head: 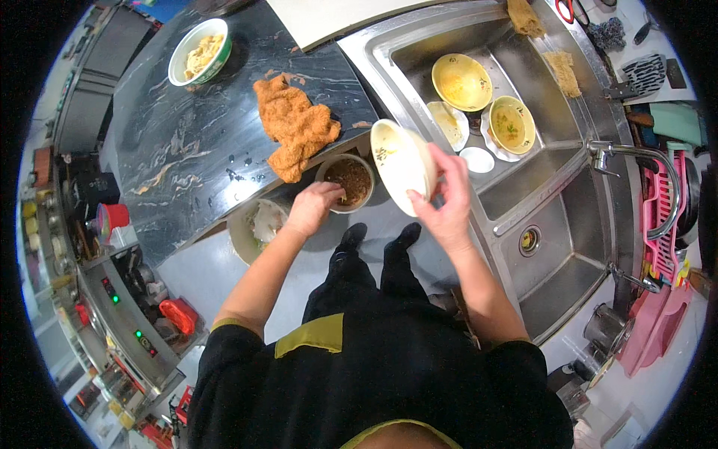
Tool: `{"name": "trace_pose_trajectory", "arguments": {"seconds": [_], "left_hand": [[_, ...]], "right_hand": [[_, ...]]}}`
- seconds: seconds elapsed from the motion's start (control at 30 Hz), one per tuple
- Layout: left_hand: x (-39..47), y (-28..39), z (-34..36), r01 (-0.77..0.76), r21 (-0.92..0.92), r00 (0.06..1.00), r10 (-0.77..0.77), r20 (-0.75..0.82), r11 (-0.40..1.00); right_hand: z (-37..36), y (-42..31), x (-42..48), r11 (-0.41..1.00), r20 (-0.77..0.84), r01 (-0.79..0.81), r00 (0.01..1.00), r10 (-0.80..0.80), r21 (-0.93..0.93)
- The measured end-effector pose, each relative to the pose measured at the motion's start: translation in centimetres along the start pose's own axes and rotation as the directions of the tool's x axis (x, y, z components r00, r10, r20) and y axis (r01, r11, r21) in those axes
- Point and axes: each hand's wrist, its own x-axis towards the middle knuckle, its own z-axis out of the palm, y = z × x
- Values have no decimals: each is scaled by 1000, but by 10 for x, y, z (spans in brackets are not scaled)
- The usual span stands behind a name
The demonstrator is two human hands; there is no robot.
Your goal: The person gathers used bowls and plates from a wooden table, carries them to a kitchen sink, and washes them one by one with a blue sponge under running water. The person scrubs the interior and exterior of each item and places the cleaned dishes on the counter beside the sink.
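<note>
My right hand (450, 205) grips a pale cream bowl (405, 168) by its rim and side, tipped so its inside faces left. Its inner wall bears dark printed marks and a small yellow smear. To the left, my left hand (314, 209) hangs over the near edge of a round bucket (370, 188) on the floor. Brown, crumbly waste (352, 177) fills much of that bucket. The left fingers are curled together; a small yellowish bit shows at their tips, and I cannot tell whether they pinch it.
A second bin (241, 227) with a plastic bag stands left. On the dark marble-patterned counter (185, 140) lie an orange-brown cloth (297, 123) and a green-white bowl of food (200, 53). The steel sink (552, 224) holds yellow bowls (461, 82) and white dishes (477, 160); a faucet (634, 150) overhangs it.
</note>
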Motion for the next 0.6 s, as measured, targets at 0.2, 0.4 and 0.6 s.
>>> {"name": "trace_pose_trajectory", "arguments": {"seconds": [0.2,0.4,0.6], "left_hand": [[45,94,-18,12,-703,957,-213,-198,711],[110,225,-7,145,-941,927,-290,237,-305],[140,249,-10,200,-931,930,-241,279,-305]], "right_hand": [[-75,13,-12,702,-8,-309,912,409,642],[-138,9,-25,729,-71,-279,910,410,625],[-375,-33,-27,509,-560,-257,532,-635,-821]]}}
